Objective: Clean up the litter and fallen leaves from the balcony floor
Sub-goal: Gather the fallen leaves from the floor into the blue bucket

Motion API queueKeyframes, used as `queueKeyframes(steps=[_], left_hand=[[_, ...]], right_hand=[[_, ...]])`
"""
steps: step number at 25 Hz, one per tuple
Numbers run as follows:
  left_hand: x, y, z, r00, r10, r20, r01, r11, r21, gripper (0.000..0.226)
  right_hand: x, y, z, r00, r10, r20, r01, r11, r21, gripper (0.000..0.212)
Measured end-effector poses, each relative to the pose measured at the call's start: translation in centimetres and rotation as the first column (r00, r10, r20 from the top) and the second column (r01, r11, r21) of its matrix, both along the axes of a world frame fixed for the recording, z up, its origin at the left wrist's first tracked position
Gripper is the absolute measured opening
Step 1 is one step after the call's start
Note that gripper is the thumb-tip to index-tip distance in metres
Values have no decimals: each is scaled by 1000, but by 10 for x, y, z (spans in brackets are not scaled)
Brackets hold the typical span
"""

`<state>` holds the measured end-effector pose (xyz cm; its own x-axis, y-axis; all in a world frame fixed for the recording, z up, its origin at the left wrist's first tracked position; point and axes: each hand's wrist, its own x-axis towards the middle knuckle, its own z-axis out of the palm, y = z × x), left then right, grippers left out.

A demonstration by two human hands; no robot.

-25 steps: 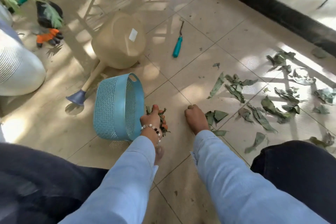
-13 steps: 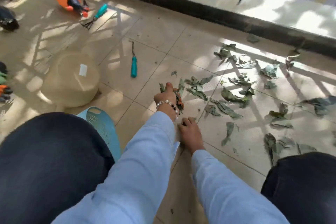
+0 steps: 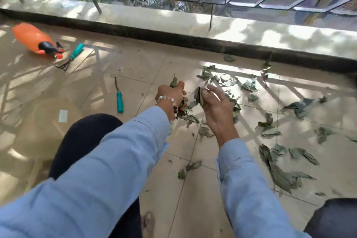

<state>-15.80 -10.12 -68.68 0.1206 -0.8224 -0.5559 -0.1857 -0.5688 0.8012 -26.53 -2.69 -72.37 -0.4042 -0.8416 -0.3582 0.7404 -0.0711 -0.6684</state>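
Note:
Dry green leaves lie scattered over the beige tiled balcony floor, mostly to the right. My left hand, with a bead bracelet on the wrist, grips a bunch of leaves above the floor. My right hand is raised just beside it and pinches a single leaf between thumb and fingers. The blue basket is out of view.
A teal-handled hook tool lies left of my hands. Farther left are an orange spray bottle and a teal-handled hand rake. A low ledge with a metal railing bounds the far side. My knees frame the bottom.
The view tilted up toward the railing. My right hand lifted off the floor with a leaf and came beside my left hand, which moved from the basket toward the leaves.

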Motion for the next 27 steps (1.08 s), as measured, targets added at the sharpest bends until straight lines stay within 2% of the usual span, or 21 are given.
queueKeyframes(steps=[1, 3, 5, 7, 8, 10, 11, 12, 13, 14, 15, 16, 17, 18, 19, 20, 21, 23, 25, 27], left_hand=[[0, -1, -3, 1000, -12, 22, 11, 1000, 5, 37], [-1, 0, -13, 997, -37, 63, 32, 996, 89, 56], [-5, 3, -21, 996, -87, -11, 87, 971, 223, 72], [-6, 4, -23, 990, -59, -125, 95, 947, 306, 72], [-7, 3, -20, 983, -27, -181, 82, 948, 306, 68], [-5, -4, -22, 984, 6, -176, 39, 967, 250, 56], [-5, -8, -21, 984, 1, -177, 41, 972, 232, 55], [-6, -13, -22, 981, -3, -196, 47, 974, 220, 58], [-5, -17, -19, 976, -5, -219, 52, 977, 208, 61], [-6, -21, -15, 969, -9, -245, 57, 980, 190, 62], [-6, -23, -8, 968, -14, -250, 58, 984, 169, 62], [-7, -24, -1, 966, -19, -260, 64, 984, 166, 62], [-4, -24, 6, 964, -27, -265, 74, 983, 166, 61], [-1, -25, 13, 961, -28, -276, 75, 984, 162, 60], [4, -28, 18, 963, -35, -267, 77, 986, 147, 59], [9, -28, 24, 964, -44, -263, 82, 987, 135, 56], [16, -29, 30, 964, -58, -260, 92, 988, 122, 52], [29, -30, 40, 963, -80, -256, 105, 991, 84, 42], [36, -28, 43, 970, -108, -220, 127, 989, 77, 39], [44, -23, 41, 973, -155, -171, 170, 982, 79, 43]], right_hand=[[8, -1, 9, 998, -31, -57, 31, 1000, -2, 27], [34, 0, 12, 962, -74, -262, 102, 990, 97, 23], [59, 2, 2, 874, -33, -485, 140, 973, 185, 13], [67, 6, -3, 755, 102, -647, 62, 972, 226, 18], [63, 9, -3, 734, 167, -659, -27, 976, 217, 22], [49, 15, 0, 745, 230, -627, -177, 973, 146, 28], [42, 20, -1, 785, 193, -589, -167, 981, 98, 31], [35, 25, -6, 852, 111, -512, -91, 994, 65, 32], [32, 30, -19, 897, 52, -439, -6, 994, 105, 33], [32, 36, -36, 883, 81, -462, 28, 974, 224, 33], [38, 44, -56, 765, 275, -583, -13, 910, 413, 32], [46, 56, -82, 517, 585, -625, -87, 762, 641, 35], [59, 72, -105, 213, 819, -533, -101, 561, 821, 45], [76, 87, -124, -9, 910, -415, -57, 414, 909, 58], [92, 100, -136, -139, 931, -338, -18, 338, 941, 68], [107, 112, -148, -224, 914, -339, 18, 352, 936, 73], [120, 121, -156, -302, 867, -396, 40, 426, 904, 71], [129, 125, -161, -412, 735, -538, 47, 607, 793, 46], [113, 117, -152, -416, 730, -542, 20, 604, 797, 26], [89, 104, -150, -357, 776, -520, 14, 561, 828, 28]])
